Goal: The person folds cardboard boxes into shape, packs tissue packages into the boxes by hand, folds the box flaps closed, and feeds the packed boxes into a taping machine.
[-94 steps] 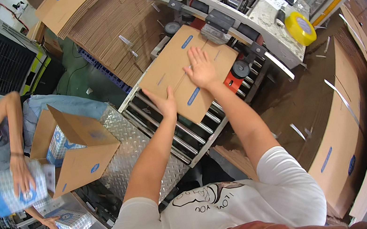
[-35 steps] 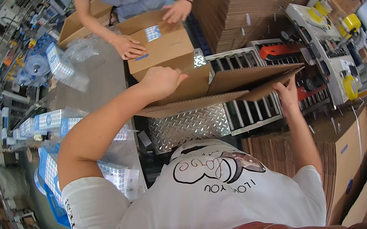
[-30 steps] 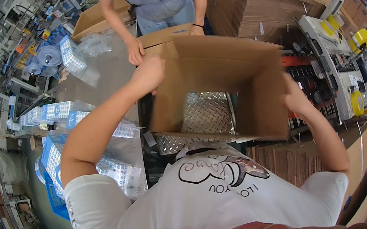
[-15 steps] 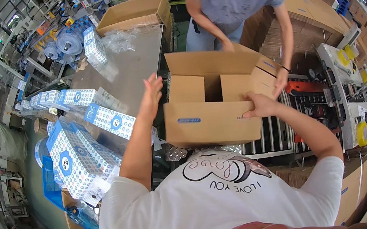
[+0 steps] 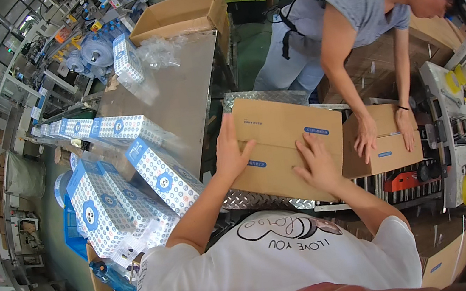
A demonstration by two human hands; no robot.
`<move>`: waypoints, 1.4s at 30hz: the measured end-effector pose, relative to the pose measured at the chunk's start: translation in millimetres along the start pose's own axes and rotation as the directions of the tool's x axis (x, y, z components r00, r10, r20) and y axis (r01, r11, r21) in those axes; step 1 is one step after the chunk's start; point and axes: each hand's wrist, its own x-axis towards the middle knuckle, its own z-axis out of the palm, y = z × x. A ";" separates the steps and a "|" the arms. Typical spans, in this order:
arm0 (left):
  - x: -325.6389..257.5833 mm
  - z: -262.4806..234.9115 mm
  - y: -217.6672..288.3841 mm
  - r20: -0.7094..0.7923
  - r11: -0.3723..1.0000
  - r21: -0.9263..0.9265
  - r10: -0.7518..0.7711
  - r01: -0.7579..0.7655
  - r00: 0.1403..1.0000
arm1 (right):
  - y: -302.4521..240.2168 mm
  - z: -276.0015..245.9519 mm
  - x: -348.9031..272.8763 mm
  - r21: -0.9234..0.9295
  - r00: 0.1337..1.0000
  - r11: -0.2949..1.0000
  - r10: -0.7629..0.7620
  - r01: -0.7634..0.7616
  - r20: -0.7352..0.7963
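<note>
My left hand (image 5: 232, 148) lies along the left edge of a brown cardboard box (image 5: 277, 121), fingers stretched out and thumb apart. On the same box, toward its right side, my right hand (image 5: 319, 163) presses with spread fingers. Two upper panels with blue printed marks meet at a seam across the box; its inside is hidden. Just right of it stands a second cardboard box (image 5: 388, 155), with both hands of a co-worker (image 5: 367, 137) flat on its top. Neither of my hands grips anything.
Left are blue-and-white patterned cartons (image 5: 162, 177) in clear plastic, near a metal table (image 5: 181, 99). An open cardboard box (image 5: 177, 12) stands at the far end. Tread plate (image 5: 259, 199) borders the near side; rollers (image 5: 372, 191) and a taping machine (image 5: 454, 136) are at right.
The box in front of me was open; its panels now lie flat under my hands. My left hand came down onto it. The co-worker moved right, hands now on the second box.
</note>
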 end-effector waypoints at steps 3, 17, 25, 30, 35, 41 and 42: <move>15.1 -10.9 -10.1 0.166 0.980 0.199 -0.024 -0.010 0.986 | 11.6 -18.7 6.4 0.190 0.988 0.974 0.137 -0.120 -0.074; 66.4 -47.7 -140.0 0.274 0.983 -0.171 -0.025 0.075 0.961 | 168.6 338.1 -141.7 0.722 0.466 -0.466 0.555 -0.512 0.689; 8.4 -18.6 -188.8 0.152 0.887 -0.302 -0.319 0.351 0.936 | 224.1 139.0 -164.9 0.727 0.564 -0.229 0.499 -0.647 0.658; -34.2 35.7 -107.1 0.768 -0.374 -0.637 -0.237 0.674 0.595 | 89.0 -171.1 -75.8 0.942 0.871 0.105 0.426 -0.317 0.246; -43.9 1.3 -74.2 0.752 -0.441 -0.604 -0.042 0.663 0.657 | -0.8 -116.1 20.6 0.530 0.597 0.300 0.555 -0.793 0.580; -23.2 5.9 -0.1 0.437 0.715 -0.434 -0.366 0.549 0.822 | -78.1 -36.3 54.8 0.521 0.484 0.835 -0.387 -0.179 0.785; -25.6 4.2 -10.3 0.438 0.708 -0.422 -0.388 0.566 0.811 | -44.2 -33.1 45.3 0.586 0.690 0.766 -0.274 -0.266 0.671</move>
